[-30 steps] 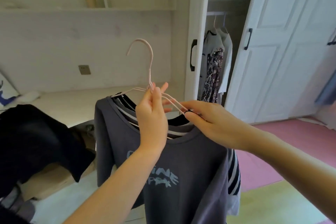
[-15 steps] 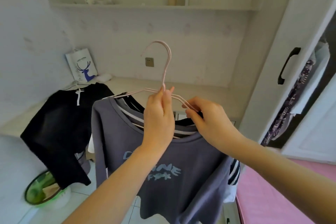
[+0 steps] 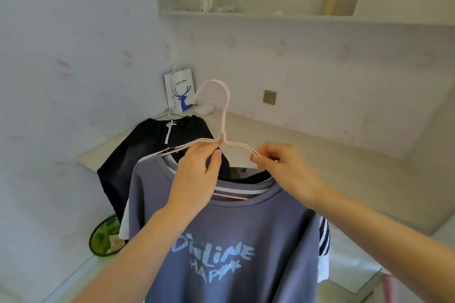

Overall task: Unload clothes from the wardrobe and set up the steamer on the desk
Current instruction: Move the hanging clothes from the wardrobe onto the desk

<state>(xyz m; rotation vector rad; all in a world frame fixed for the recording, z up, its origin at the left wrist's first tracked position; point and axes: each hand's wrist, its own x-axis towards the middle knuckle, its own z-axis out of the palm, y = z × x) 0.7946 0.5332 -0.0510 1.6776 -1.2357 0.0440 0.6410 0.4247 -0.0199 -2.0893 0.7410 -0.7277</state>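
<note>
While the left hand [image 3: 197,174] pinches the neck of the pink wire hangers [image 3: 225,130] and the right hand [image 3: 283,167] pinches their right shoulder, the grey printed T-shirt [image 3: 221,241] hangs in the air in front of the tabletop [image 3: 283,135], with striped and white garments layered behind it. From the head view, the load looks light and floppy; the thin wire is probably slippery and easily bent, so the neck seems the surest hold. A black garment [image 3: 147,150] drapes over the tabletop's left edge; bare surface lies to the right, and a green bin [image 3: 105,238] sits below.
</note>
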